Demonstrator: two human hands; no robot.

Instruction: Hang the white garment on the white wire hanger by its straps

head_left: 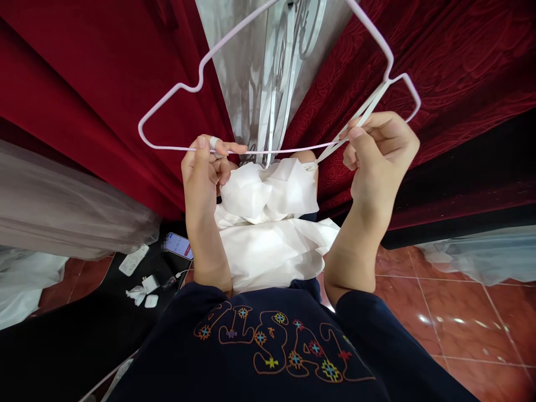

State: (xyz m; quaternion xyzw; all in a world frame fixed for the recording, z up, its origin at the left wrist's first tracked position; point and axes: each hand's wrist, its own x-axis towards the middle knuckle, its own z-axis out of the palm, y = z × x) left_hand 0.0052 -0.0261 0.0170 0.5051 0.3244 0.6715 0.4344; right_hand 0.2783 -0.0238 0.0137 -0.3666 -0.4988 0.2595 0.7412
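A pale pink clothes hanger is held up in front of me, its top cut off by the frame edge. My left hand pinches the bottom bar, a white band around one finger. On the other side my right hand is closed on a thin white strap, which loops over the hanger's right notch. The strap runs down to a white garment with ruffled cups, lying across my lap. Its left strap cannot be made out.
Dark red curtains hang on both sides, with a grey sheer curtain between them. On a black surface at lower left lie a lit phone, a white charger and small white items. Red floor tiles show at right.
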